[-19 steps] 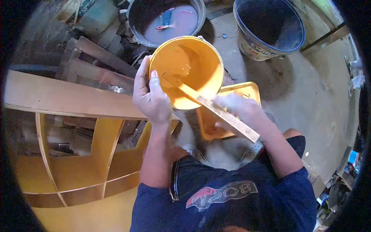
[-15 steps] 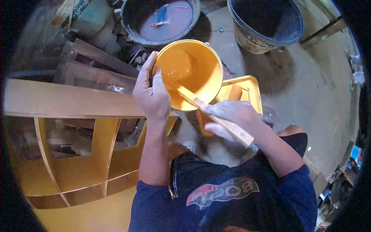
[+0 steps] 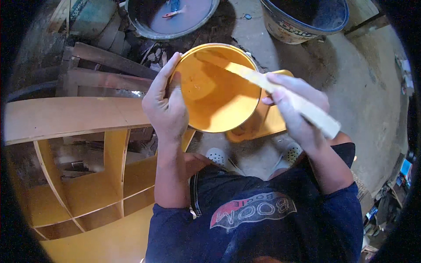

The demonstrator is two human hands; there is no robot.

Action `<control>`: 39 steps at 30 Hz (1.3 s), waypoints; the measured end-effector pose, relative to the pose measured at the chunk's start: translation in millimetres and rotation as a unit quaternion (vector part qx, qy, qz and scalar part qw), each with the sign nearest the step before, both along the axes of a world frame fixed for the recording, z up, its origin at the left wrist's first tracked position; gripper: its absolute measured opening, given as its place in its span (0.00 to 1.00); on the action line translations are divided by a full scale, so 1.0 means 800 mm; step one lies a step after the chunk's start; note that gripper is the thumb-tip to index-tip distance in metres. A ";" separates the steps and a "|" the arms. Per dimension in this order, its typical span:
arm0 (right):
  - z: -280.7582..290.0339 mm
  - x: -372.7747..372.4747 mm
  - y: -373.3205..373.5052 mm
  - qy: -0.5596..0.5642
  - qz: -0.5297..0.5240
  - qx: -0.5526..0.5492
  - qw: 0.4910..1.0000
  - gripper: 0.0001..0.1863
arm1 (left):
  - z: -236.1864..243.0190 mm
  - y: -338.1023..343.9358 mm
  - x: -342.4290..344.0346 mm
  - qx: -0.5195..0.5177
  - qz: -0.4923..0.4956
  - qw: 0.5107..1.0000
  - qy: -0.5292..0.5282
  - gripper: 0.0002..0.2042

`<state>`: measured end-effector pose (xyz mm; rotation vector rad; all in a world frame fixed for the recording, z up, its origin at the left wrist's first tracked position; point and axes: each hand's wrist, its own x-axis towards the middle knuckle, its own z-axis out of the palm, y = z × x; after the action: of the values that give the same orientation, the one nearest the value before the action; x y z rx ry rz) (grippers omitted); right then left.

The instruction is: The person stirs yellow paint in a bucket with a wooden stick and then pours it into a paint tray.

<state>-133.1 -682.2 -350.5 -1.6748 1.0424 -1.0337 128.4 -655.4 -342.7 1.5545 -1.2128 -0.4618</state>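
My left hand [image 3: 165, 103] grips the left side of a round bucket [image 3: 232, 109], thumb inside the rim and fingers outside. The bucket tilts its mouth toward me, and its inside is coated in yellow-orange paint. A flat wooden stick [image 3: 318, 115] is in my right hand [image 3: 302, 98], at the bucket's right side. The stick slants down across the rim, and its paint-covered far end lies inside the bucket near the upper left wall. Partly hidden behind the bucket and my right hand is a yellow paint tray [image 3: 275, 125] on the floor.
To my left stands a wooden shelf frame [image 3: 79, 114] with yellow-painted compartments. Old planks [image 3: 114, 61] lie beyond it. A basin [image 3: 140, 31] of murky liquid with a blue-handled brush [image 3: 175, 6] sits ahead, and a large dark-rimmed bucket [image 3: 287, 35] stands ahead right.
My right hand has moved up and to the right with the stick, whose tip has shifted toward the bucket's far wall. The bucket has tipped and come slightly nearer.
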 end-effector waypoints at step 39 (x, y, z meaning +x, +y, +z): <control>0.012 0.023 -0.011 0.064 0.182 -0.271 0.943 0.23 | -0.015 -0.009 0.020 -0.213 -0.052 0.975 -0.033 0.30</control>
<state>-114.4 -690.9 -340.6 -2.2995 0.5061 -1.0263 144.4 -662.4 -354.4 1.1498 -1.3478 -0.1986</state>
